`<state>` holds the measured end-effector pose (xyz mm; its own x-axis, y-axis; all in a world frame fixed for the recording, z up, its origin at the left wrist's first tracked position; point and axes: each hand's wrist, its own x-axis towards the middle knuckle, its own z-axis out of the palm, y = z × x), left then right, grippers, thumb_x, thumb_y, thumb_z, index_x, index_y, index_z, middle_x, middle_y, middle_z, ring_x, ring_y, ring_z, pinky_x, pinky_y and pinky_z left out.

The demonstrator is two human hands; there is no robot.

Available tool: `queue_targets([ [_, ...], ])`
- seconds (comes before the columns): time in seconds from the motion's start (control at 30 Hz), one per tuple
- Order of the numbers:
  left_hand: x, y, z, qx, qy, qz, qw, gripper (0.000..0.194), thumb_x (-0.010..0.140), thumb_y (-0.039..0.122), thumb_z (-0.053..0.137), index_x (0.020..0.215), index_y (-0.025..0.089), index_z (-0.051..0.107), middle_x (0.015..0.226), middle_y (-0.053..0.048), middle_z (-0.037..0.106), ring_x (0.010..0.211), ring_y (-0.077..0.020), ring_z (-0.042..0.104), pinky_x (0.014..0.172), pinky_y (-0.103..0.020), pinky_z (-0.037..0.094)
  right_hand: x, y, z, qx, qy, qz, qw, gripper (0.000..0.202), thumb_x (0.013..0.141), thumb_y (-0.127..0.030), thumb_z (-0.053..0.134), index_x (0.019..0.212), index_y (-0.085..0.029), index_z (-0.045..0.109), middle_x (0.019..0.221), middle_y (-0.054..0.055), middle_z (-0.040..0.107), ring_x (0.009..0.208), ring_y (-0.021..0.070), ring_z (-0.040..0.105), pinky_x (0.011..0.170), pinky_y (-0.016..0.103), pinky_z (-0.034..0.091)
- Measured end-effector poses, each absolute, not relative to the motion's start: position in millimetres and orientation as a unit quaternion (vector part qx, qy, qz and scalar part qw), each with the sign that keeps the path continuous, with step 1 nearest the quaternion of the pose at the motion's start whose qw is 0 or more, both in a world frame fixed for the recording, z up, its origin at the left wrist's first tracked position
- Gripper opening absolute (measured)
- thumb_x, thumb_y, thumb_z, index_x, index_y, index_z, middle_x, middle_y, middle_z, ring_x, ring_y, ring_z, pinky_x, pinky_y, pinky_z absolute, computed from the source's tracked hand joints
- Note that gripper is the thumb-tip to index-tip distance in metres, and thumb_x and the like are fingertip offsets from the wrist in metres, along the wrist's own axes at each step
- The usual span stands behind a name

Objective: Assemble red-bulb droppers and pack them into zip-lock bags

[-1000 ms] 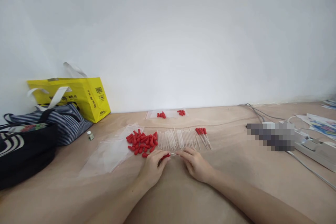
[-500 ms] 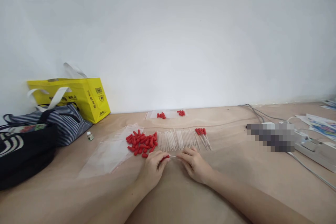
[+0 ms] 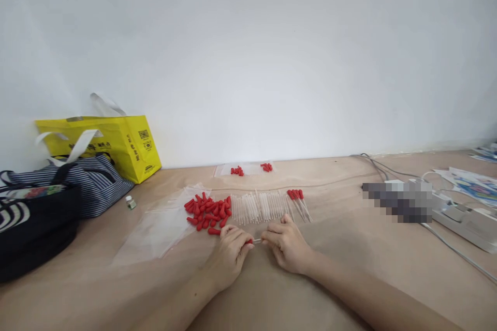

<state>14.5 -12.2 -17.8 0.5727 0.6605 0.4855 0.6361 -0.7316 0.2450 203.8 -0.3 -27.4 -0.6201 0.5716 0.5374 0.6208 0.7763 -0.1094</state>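
Pinched in my left hand [image 3: 232,253] is a red rubber dropper bulb [image 3: 249,241], mostly covered by the fingers. My right hand [image 3: 288,245] grips a thin clear dropper tube [image 3: 258,241], whose left end meets the bulb's mouth; how deep it sits inside I cannot tell. Beyond the hands lies a row of clear tubes [image 3: 258,207]. A heap of red bulbs [image 3: 207,212] rests left of that row. At the row's right end are three droppers with red bulbs fitted [image 3: 298,201].
Flat clear plastic bags [image 3: 145,232] lie left of the heap. Farther back, another bag [image 3: 252,168] holds small red bulbs. A tiny bottle [image 3: 131,202], a yellow bag [image 3: 140,150], a striped bag [image 3: 97,181] and a black bag [image 3: 46,232] stand left. Power strip [image 3: 462,225] and cables sit right.
Both hands have shifted slightly towards me with the bulb and tube. The bulb and tube remain end to end between my fingers. The view has turned a little.
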Motion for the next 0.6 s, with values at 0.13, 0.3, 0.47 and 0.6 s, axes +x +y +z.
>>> queue_targets([
  [0.13,15,-12,-18,0.886,0.364,0.286,0.019,0.02,0.086,0.019,0.035,0.072,0.018,0.05,0.067,-0.001,0.058,0.066,-0.0149,0.051,0.074,-0.034,0.033,199,-2,-28,-0.331,-0.895,-0.022,0.298,0.02,0.081,-0.014,0.038,0.077,-0.016,0.058,0.067,0.001,0.054,0.057,0.0102,0.04,0.062,0.028,0.019],
  [0.3,15,-13,-17,0.887,0.365,0.282,0.022,0.021,0.085,0.018,0.035,0.07,0.018,0.049,0.066,0.0,0.058,0.065,-0.0145,0.051,0.074,-0.034,0.033,194,-3,-28,-0.329,-0.9,-0.01,0.288,0.019,0.081,-0.014,0.039,0.075,-0.016,0.057,0.067,0.001,0.055,0.059,0.0101,0.042,0.062,0.027,0.02],
  [0.47,15,-12,-17,0.885,0.371,0.28,0.028,0.02,0.086,0.02,0.037,0.071,0.018,0.052,0.068,0.001,0.06,0.067,-0.0142,0.053,0.079,-0.036,0.03,193,-1,-27,-0.325,-0.9,0.003,0.289,0.02,0.082,-0.014,0.038,0.073,-0.017,0.056,0.067,0.0,0.055,0.06,0.0103,0.045,0.063,0.026,0.021],
  [0.6,11,-9,-18,0.873,0.388,0.293,0.016,0.011,0.084,0.026,0.046,0.089,0.02,0.053,0.079,0.0,0.063,0.078,-0.0164,0.055,0.084,-0.038,0.026,201,0,-24,-0.329,-0.895,0.013,0.3,0.021,0.085,-0.017,0.036,0.084,-0.019,0.057,0.07,0.0,0.058,0.064,0.0105,0.048,0.064,0.026,0.022],
])
